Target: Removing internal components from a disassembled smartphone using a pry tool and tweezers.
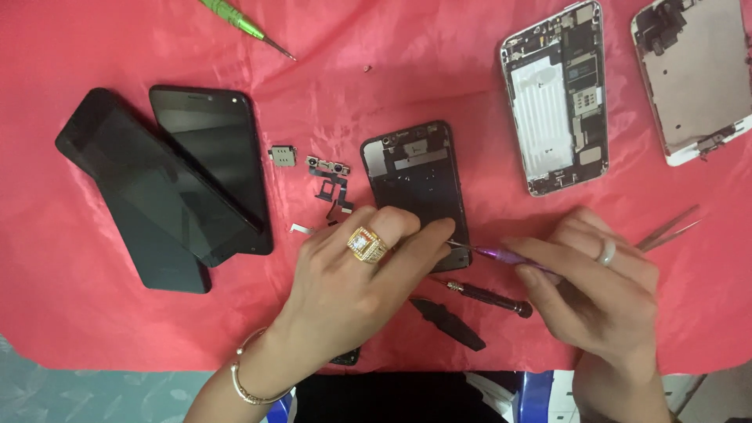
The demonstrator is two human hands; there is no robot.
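we look down on a bench covered by a shiny, creased red cloth point(94, 313). at its middle lies an opened black phone frame point(415, 188), a thin rounded rectangle with its inner parts bare.

our left hand point(352, 274), wearing a gold ring, presses fingertips on the lower end of the frame, pinning it flat; it grips nothing. our right hand point(603, 290) is clenched around a slim purple screwdriver point(501, 256), whose fine metal tip meets the frame's lower right edge.

we judge the frame light, stiff and fragile, with slick edges; it is best held by its outer rim, away from the exposed parts.

just left of the frame sit small loose parts: a camera module with ribbon cable point(329, 176) and a tiny square metal piece point(282, 156). further left, two glossy black phones point(180, 188) overlap. below the frame lie a dark screwdriver point(489, 298) and a black plastic pry tool point(448, 323). right of the frame rests an opened silver phone body point(556, 98), then a white screen panel point(697, 78) face down, and metal tweezers point(666, 229) beyond our right hand. above and left of the frame, a green screwdriver point(243, 23) lies near the edge.
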